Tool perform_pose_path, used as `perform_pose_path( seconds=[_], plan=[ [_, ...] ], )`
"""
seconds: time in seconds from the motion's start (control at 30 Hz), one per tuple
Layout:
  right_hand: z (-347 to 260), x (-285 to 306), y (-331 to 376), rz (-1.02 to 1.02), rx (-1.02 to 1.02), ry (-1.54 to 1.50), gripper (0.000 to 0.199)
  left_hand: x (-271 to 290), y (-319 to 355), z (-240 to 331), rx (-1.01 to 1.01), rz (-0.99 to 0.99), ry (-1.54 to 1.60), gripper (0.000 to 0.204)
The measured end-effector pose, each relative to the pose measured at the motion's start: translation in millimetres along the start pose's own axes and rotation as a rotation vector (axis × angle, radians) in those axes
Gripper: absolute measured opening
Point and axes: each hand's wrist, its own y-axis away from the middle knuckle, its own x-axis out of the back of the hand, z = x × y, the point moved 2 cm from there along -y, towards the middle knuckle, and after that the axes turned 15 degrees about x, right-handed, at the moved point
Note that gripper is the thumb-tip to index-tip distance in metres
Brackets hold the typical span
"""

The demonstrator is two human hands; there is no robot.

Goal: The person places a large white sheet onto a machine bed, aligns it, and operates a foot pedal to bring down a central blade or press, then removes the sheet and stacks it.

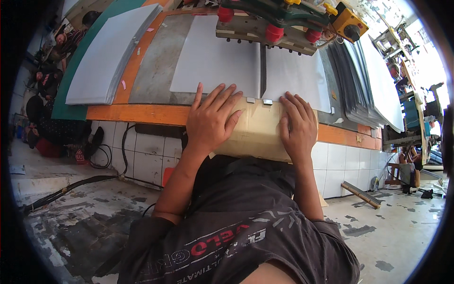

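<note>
left hand (209, 124) and right hand (298, 127) both released, palms flat on tan cardboard sheet (257, 130) at near edge of orange-rimmed table (137, 114). two white sheets (215, 61) lie beneath green clamp machine with red rollers (269, 21). judgement: sheets positioned; tan sheet not yet fed in. white stack (106, 57) waits, left.

We see a white-tiled wall (142, 156) under the counter (137, 113), patchy concrete floor (392, 232) at five o'clock, daylight at two.
</note>
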Motion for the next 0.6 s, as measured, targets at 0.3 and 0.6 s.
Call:
perform_pose_path(
  seconds=[0.3, 0.6],
  plan=[
    [1.6, -1.7, 0.3, 0.017, 0.011, -0.010, 0.039, -0.1, -0.5, -0.4, 0.010, -0.002, 0.010, 0.040],
    [18.9, 13.8, -6.6, 0.005, -0.050, -0.263, 0.034, 8.9, -5.1, -7.4, 0.052, -0.071, 0.230, 0.038]
  ],
)
